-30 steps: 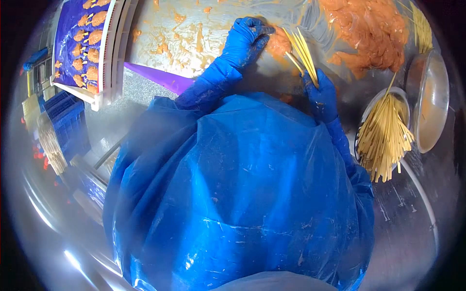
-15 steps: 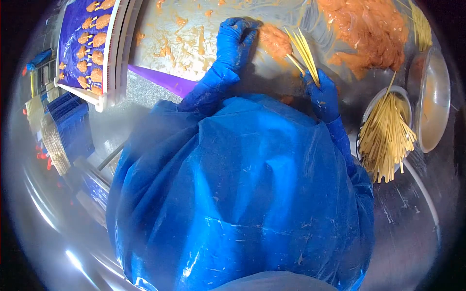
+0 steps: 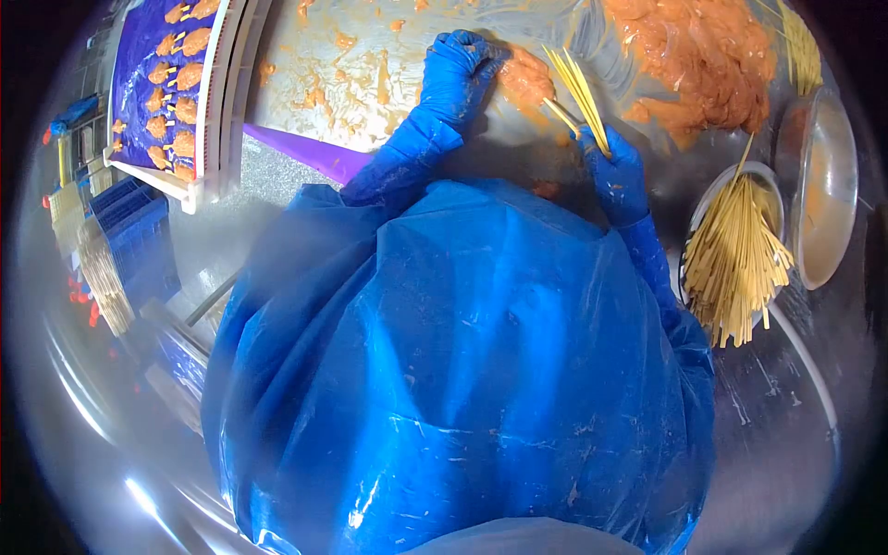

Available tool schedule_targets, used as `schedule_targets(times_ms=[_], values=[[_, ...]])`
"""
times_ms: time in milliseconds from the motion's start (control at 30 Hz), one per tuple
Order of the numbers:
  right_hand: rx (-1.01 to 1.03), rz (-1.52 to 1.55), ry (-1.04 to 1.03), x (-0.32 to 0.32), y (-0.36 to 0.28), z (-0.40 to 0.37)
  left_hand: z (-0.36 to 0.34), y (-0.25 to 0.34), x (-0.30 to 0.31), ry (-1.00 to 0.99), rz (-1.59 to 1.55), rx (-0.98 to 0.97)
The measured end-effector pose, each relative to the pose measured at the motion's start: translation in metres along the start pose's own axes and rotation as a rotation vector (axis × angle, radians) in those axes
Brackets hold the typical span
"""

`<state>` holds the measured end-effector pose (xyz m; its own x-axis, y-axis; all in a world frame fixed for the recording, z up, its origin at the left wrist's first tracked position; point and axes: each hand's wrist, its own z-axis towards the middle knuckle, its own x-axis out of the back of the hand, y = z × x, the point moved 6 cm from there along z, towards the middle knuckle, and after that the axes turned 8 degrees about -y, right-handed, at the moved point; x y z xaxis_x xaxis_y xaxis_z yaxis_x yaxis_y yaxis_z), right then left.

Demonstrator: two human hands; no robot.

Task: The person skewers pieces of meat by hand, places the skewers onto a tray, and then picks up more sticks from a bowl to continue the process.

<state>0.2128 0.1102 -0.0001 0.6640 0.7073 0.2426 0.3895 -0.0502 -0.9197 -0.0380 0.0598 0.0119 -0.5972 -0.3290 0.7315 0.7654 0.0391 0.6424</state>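
My left hand (image 3: 455, 76), in a blue glove, is closed on the left end of a flat orange piece of meat (image 3: 524, 78) above the metal table. A single skewer (image 3: 561, 116) runs from the meat's lower right side to my right hand (image 3: 615, 168), also gloved in blue. That hand is closed around several more skewers (image 3: 580, 91), which fan upward from its fingers. At the upper right, a large heap of orange meat (image 3: 708, 69) lies on the table.
A tray (image 3: 139, 92) lined in blue-purple, bearing rows of skewered meat, stands at the upper left. On the right are a container of skewers (image 3: 740, 250) and a clear bowl (image 3: 826, 199). Further skewers (image 3: 801, 51) lie at the top right. A blue crate (image 3: 137, 236) stands at left.
My left hand has moved slightly to the right and up. The piece of meat has shifted a little, and the skewers in my right hand have tilted slightly.
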Motion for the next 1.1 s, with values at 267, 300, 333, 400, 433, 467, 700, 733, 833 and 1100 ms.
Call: schedule_targets(times_ms=[267,300,333,400,433,467,700,733,833,1100], values=[[-0.028,-0.062,-0.015,-0.001,-0.009,0.001,-0.014,0.049,-0.033,-0.252,0.298,-0.232],[-0.019,-0.064,-0.014,-0.001,-0.002,0.003,-0.016,0.052,-0.035,-0.252,0.3,-0.229],[-0.008,-0.066,-0.011,-0.002,0.003,0.005,-0.019,0.055,-0.037,-0.275,0.306,-0.261],[-0.009,-0.135,-0.009,-0.001,0.012,0.008,-0.023,0.057,-0.044,-0.296,0.297,-0.308],[-0.011,-0.204,-0.006,-0.001,0.01,0.008,-0.023,0.059,-0.045,-0.295,0.298,-0.311],[-0.01,-0.204,-0.004,0.0,0.008,0.008,-0.024,0.061,-0.045,-0.296,0.274,-0.336],[-0.029,-0.236,-0.025,-0.001,0.006,0.009,-0.032,0.064,-0.063,-0.357,0.365,-0.399],[-0.035,-0.251,-0.027,-0.001,0.006,0.01,-0.031,0.066,-0.062,-0.356,0.367,-0.401],[-0.034,-0.208,-0.031,-0.002,0.005,0.011,-0.03,0.072,-0.061,-0.361,0.314,-0.402],[-0.014,-0.135,-0.04,0.0,0.0,0.011,-0.016,0.062,-0.04,-0.365,0.179,-0.405]])
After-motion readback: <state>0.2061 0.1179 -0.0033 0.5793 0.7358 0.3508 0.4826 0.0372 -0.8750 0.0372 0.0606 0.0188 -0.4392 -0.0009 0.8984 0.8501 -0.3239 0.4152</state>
